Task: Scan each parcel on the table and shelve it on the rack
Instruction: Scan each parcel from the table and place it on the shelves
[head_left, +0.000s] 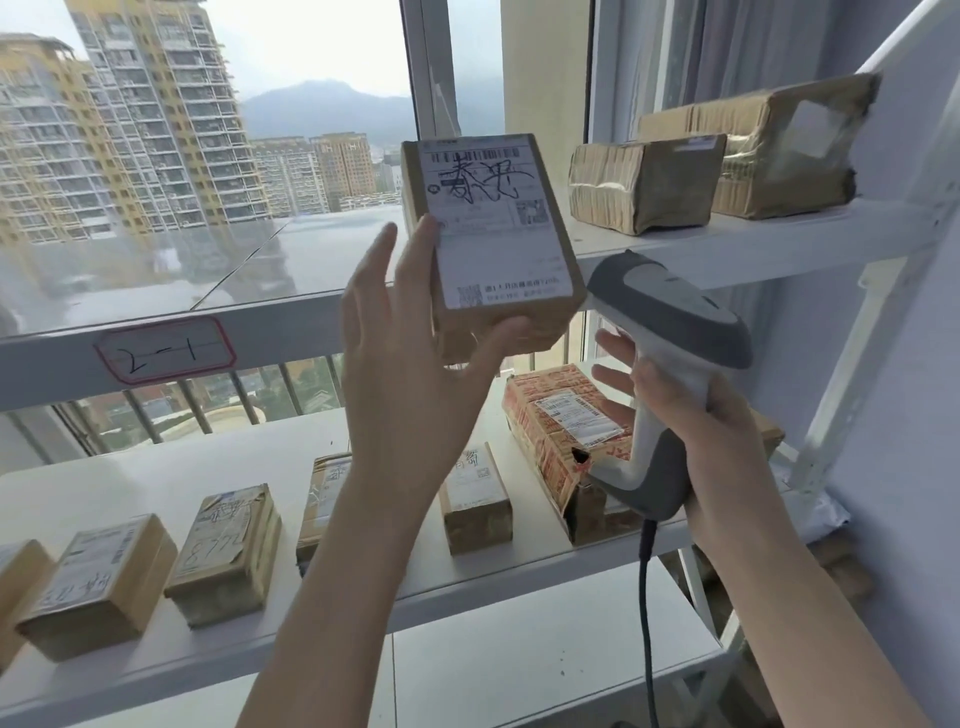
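My left hand (410, 364) holds a small brown parcel (493, 223) upright at the height of the rack's upper shelf (727, 254). Its white shipping label, with a barcode and black handwriting, faces me. The thumb sits under the parcel's bottom edge and the fingers lie along its left side. My right hand (696, 431) grips the handle of a grey and white barcode scanner (670, 306), just right of and below the parcel. The scanner's head reaches up to the parcel's lower right corner, and its black cable hangs down.
Two tape-wrapped parcels (639, 182) (769, 140) lie on the upper shelf's right end. A tag reading "2-1" (163, 349) is stuck on that shelf's front edge. The lower shelf (156, 483) carries several small labelled boxes and a red-printed carton (550, 431). A window is behind the rack.
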